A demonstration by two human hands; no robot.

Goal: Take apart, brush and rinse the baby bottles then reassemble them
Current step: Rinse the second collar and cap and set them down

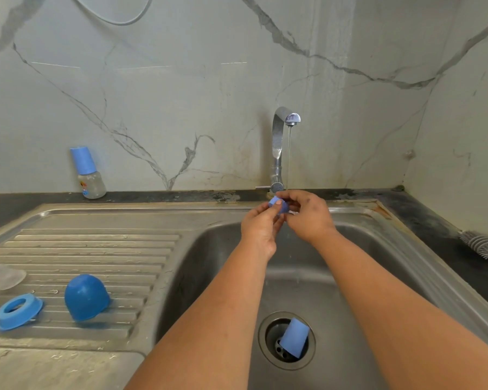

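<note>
A person stands at a stainless steel sink (378, 243), both bare forearms reaching forward over the basin. The left hand (258, 229) and the right hand (307, 215) meet near the basin's far edge, directly below the tap (279, 142), from which a thin stream of water (288, 156) falls. Between them they hold a small blue bottle part (278, 205). The left thumb lies across its top and the left fingers curl beneath it, pinching it. The right fingers curl around its other side; their tips are hidden behind the part.

In the drain (268, 347) at the basin's bottom, a light blue cap (293, 337) stands tilted.

On the ribbed draining board (96, 249) at the left of the sink lie three more parts. A dark blue domed cover (85, 296) rests open side down near the board's near edge. Just to its left is a blue screw ring (17, 312), tilted. Beyond the ring, at the board's left edge, sits a clear silicone teat (9, 277).

On the dark counter (152, 196) behind the draining board, against the marble-patterned wall (181, 80), an assembled baby bottle (88, 173) stands upright, with a blue cap on and a clear body.

On the counter along the sink's right edge lies a grey bottle brush (481, 244), with its white handle running off the picture's right edge.
</note>
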